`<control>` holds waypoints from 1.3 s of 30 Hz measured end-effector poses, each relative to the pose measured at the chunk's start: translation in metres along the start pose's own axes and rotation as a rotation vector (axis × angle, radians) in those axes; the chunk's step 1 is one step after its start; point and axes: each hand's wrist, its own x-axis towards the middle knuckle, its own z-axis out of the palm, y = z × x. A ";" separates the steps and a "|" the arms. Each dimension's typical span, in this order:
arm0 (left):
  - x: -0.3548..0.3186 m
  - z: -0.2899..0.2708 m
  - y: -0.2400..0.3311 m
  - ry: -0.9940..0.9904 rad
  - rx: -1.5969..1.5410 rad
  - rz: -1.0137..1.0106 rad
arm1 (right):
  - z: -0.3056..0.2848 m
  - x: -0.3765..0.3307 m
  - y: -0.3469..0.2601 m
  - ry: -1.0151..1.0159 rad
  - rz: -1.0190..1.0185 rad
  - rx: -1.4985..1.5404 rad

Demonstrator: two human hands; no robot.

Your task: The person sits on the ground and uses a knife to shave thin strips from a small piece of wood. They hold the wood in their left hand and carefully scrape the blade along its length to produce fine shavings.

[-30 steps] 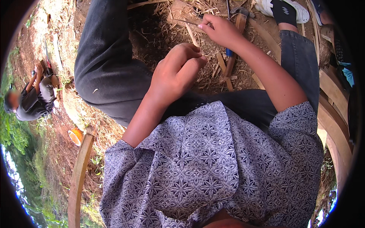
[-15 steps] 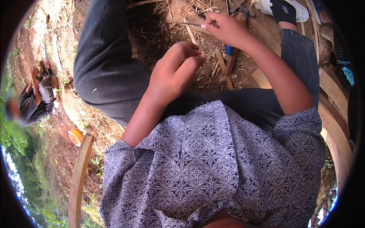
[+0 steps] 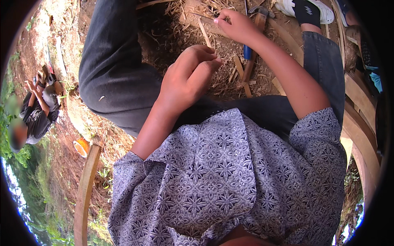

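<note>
1. Head view: left hand (image 3: 191,74) in front of the lap, fingers curled, apparently pinching the near end of the strip (image 3: 204,33). Exact finger contact partly hidden.
2. Strip: pale, thin wood, pointing away from the body, between the two hands, over the littered ground (image 3: 262,88).
3. Right hand (image 3: 238,26) farther out, thumb and fingers closed on a thin dark blade (image 3: 201,16). Handle, if any, covered by the hand. Blade lies crosswise by the strip's far end; touching or just apart, can't tell.
4. Progress, judged from this view: strip already split thin, shavings (image 3: 174,24) all around, so a fair amount of cutting looks done. Strip and blade both in hand, so work looks unfinished. How much is left: can't tell, strip's surface too small to read.
5. Nearby: flat board (image 3: 193,7) beyond the blade; hammer (image 3: 260,20) and blue-handled tool (image 3: 247,52) under or beside the right forearm, neither held; wood scraps (image 3: 239,65) closer in.
6. Edges: long beam (image 3: 86,184) and orange container (image 3: 82,147) left; curved timbers (image 3: 361,115) right; another person (image 3: 37,127) sits far left, hands raised together.
</note>
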 end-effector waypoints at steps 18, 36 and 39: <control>-0.001 0.002 -0.001 0.018 0.001 -0.060 | 0.016 0.011 0.014 0.018 -0.019 -0.057; -0.002 0.003 -0.005 0.105 0.055 0.007 | 0.016 -0.005 -0.004 -0.043 0.091 -0.063; 0.000 0.003 -0.001 0.109 0.065 -0.014 | 0.014 -0.003 -0.002 -0.024 0.115 -0.049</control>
